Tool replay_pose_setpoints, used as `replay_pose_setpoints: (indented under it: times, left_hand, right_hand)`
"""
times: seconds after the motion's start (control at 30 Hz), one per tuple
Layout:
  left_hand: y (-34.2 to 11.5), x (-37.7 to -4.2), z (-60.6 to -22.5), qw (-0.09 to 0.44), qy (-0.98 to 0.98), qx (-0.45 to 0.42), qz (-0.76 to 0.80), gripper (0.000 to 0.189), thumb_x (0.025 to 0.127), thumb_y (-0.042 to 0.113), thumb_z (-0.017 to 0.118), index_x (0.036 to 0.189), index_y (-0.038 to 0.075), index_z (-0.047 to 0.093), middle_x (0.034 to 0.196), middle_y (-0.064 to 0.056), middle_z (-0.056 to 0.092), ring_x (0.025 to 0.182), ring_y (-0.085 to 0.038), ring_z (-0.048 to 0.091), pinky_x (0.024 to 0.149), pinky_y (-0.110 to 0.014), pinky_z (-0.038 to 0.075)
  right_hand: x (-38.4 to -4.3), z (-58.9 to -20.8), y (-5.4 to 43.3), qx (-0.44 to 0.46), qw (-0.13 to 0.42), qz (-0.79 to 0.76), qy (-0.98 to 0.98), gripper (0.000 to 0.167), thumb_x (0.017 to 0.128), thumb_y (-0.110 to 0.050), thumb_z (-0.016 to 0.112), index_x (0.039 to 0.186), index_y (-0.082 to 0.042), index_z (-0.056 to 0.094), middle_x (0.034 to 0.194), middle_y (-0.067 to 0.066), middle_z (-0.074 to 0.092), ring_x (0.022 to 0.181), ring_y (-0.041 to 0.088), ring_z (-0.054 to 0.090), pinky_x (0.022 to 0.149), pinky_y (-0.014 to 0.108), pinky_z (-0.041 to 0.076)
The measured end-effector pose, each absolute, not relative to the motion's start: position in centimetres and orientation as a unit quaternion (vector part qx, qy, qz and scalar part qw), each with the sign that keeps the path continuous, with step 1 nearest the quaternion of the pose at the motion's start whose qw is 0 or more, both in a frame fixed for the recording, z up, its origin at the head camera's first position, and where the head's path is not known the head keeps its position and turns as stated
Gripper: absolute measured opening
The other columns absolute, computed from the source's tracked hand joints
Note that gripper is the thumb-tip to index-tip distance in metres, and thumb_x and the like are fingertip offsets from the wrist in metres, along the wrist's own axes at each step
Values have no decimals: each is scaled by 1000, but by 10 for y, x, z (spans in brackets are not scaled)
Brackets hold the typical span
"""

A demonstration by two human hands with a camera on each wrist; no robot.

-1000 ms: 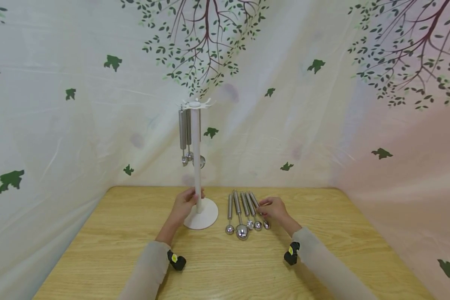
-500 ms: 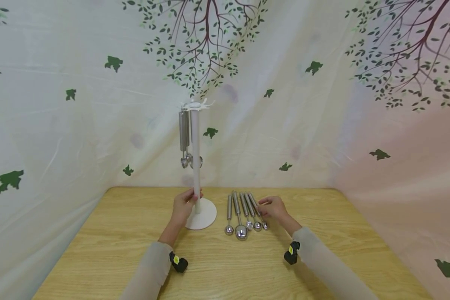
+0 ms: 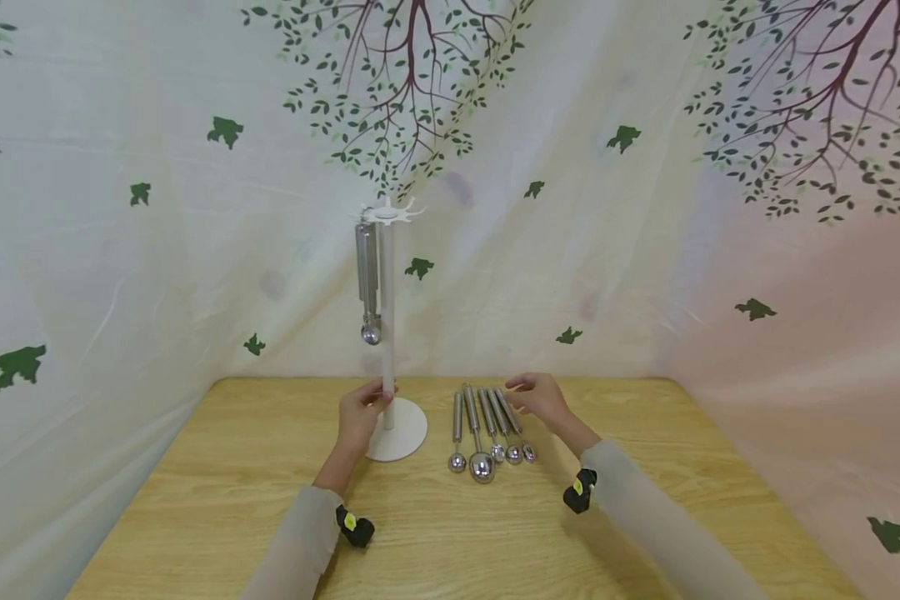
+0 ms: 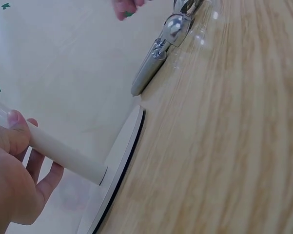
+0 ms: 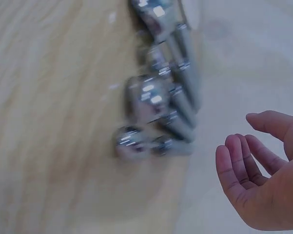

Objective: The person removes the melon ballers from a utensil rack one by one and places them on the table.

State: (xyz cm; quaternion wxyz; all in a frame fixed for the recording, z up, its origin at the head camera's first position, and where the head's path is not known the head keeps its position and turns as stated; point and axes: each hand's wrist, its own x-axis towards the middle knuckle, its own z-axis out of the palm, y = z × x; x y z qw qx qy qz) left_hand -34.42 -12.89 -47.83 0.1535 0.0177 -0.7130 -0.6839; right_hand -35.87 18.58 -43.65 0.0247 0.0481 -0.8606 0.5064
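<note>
My left hand (image 3: pixel 358 415) grips the white pole (image 3: pixel 388 333) of an upright utensil stand low down, just above its round base (image 3: pixel 412 433). In the left wrist view, the thumb and fingers (image 4: pixel 49 181) wrap round the pole. Metal utensils (image 3: pixel 367 262) with round shiny ends hang overlapping on the left side of the stand's hooked top (image 3: pixel 386 214). My right hand (image 3: pixel 542 400) is raised over the handle ends of several metal scoops lying in a row. The right wrist view shows this hand (image 5: pixel 268 180) holding nothing, its fingers loosely bent and apart from the scoops (image 5: pixel 148 97).
The row includes a small round scoop (image 3: pixel 457 462) at its left end and a larger scoop (image 3: pixel 482 467) beside it. All lie on a wooden table (image 3: pixel 450 542), right of the stand. Behind the table hangs a pale curtain (image 3: pixel 285 275) printed with branches and leaves.
The stand has turned in my left hand, so the hanging utensils now bunch at its left. My right hand has risen away from the rightmost scoop, slightly to the left.
</note>
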Motion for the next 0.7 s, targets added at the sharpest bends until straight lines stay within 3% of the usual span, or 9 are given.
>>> replay_pose_setpoints:
  times: [0.2,0.47,0.7]
  left_hand:
    - [-128,-345,-478,151,-708,33,-689,28,91,-4,70,120,-3,72,104,-19,78,82,-3,63,78,-12,49]
    - [-129,-343,-476,151,-708,47,-688,31,89,-5,73,121,-2,71,103,-18,78,86,-10,68,88,-25,54]
    - [-138,-344,-474,114,-705,24,-700,32,90,-2,73,122,-5,70,107,-16,78,82,-5,67,87,-25,61]
  right_hand:
    - [-354,-385,154,127,7,495,-859,27,94,-10,72,117,4,71,104,20,75,93,34,71,78,39,64]
    - [-345,-323,103,229,-6,499,-835,29,96,-15,72,122,-3,70,115,15,74,97,19,71,86,35,63]
    - [-342,-288,73,264,-15,537,-801,33,96,-14,71,127,-2,67,122,15,73,106,23,72,92,33,62]
